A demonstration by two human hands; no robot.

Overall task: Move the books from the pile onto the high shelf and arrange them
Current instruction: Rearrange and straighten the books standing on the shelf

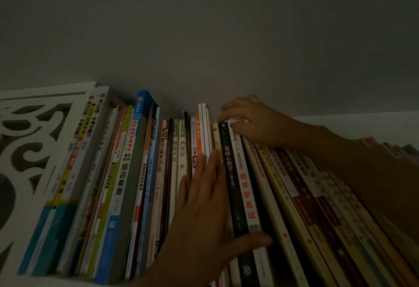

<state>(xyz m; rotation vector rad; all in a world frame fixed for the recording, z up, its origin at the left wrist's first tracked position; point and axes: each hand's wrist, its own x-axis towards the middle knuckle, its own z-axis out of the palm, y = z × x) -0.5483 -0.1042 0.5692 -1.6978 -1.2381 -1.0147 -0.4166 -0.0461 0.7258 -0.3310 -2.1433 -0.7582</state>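
Observation:
A long row of books stands upright on the high shelf, spines facing me, in dim light. My left hand (204, 205) lies flat against the spines in the middle of the row, fingers straight, thumb stretched across the lower part of a black-spined book (232, 173) and a white book with red characters (247, 187). My right hand (247, 121) reaches over from the right and curls its fingers over the top edges of those same books. The books to the right of them (317, 196) lean leftwards.
A white carved end panel (29, 141) closes the shelf on the left, with tall books (140, 162) packed against it. A grey wall and ceiling rise close above the book tops. More books (394, 148) continue at the far right behind my right forearm.

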